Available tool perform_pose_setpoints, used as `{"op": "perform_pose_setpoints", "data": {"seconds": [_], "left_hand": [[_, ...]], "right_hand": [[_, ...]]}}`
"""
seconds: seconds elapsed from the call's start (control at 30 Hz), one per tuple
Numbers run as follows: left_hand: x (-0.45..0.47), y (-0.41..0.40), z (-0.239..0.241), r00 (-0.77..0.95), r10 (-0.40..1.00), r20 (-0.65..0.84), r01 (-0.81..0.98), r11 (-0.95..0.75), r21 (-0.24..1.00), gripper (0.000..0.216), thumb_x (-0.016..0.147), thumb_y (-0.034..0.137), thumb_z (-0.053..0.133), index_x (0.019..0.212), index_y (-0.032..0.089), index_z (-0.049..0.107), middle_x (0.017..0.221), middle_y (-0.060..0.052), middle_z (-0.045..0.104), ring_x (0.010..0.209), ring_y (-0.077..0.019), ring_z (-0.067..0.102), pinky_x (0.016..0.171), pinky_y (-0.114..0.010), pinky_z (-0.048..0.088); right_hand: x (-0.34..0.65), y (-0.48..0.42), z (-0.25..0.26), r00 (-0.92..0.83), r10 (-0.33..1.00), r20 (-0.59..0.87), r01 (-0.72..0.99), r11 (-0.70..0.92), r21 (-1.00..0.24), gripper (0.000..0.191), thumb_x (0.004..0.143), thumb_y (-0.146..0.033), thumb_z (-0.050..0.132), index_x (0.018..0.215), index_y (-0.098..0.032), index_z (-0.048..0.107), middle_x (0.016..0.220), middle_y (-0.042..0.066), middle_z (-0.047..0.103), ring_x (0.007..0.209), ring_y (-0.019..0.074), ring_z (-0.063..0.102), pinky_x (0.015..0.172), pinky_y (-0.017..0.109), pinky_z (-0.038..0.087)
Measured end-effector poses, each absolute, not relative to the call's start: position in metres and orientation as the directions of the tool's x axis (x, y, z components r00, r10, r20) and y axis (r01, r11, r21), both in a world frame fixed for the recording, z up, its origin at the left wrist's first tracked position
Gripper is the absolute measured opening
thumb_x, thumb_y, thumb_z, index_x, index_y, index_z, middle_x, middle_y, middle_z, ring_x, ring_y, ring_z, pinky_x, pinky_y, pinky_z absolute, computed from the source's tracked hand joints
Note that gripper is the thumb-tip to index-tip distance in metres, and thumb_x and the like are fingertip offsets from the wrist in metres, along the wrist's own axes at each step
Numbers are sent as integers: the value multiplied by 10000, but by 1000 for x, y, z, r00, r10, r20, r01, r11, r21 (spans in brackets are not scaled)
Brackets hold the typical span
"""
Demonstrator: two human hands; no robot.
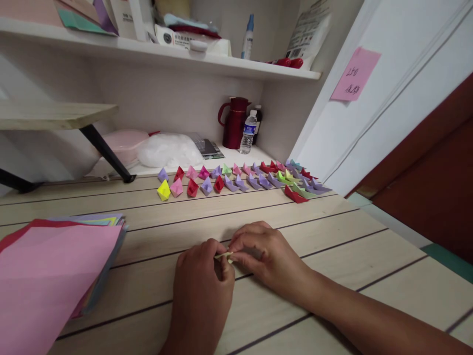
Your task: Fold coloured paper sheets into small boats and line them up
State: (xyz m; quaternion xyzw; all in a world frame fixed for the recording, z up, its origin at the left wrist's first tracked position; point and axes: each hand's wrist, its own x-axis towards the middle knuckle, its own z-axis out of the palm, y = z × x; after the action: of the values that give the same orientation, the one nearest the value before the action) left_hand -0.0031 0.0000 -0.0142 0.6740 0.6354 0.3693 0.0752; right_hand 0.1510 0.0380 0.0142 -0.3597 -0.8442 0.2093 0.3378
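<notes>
The folded paper (223, 256) is pale yellow-green. The paper boats (207, 186) are lilac, pink, red, green and yellow. The bench (351, 249) is pale wood-toned with dark stripes. The large sheet (55, 276) is pink, the jug (233, 125) deep red, the bottle label (249, 129) blue.

Past the far edge of the counter (148, 214), a red jug (232, 129) stands near the right end of the lower shelf (229, 156), beside a water bottle (247, 140) and a dark bottle (258, 117); a plastic bag (170, 150) lies farther left. The upper shelf (236, 67) carries a blue-capped bottle (248, 38).
</notes>
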Motion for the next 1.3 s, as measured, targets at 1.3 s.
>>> {"op": "perform_pose_setpoints", "data": {"seconds": [1.3], "left_hand": [[-2,1,-25,-118,932,344,678,-178,714,258,759,128,621,969,273,583,871,28,717,753,-181,671,762,-357,474]], "right_hand": [[149,40,1,-502,780,374,443,603,-664,562,700,20,527,1211,-208,577,1107,38,671,991,171,636,876,276,501]]}}
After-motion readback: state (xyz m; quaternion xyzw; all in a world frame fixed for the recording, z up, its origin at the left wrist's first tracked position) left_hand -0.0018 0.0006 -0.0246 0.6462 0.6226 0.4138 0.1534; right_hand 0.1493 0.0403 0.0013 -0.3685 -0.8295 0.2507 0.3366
